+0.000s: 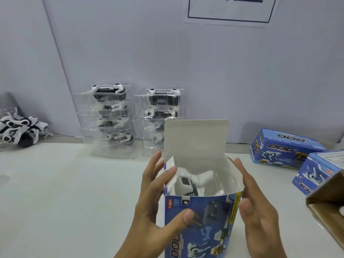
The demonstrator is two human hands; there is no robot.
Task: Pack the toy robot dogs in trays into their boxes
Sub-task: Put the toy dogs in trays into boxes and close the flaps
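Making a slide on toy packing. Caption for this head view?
Both hands, left hand and right hand, steady an open blue printed cardboard box holding a white toy robot dog.

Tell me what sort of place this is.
Probably a toy packing station in a workshop or small factory: stacks of clear trays holding toy robot dogs stand against the wall, printed blue boxes lie on the white table, and both hands hold an open box with a dog inside.
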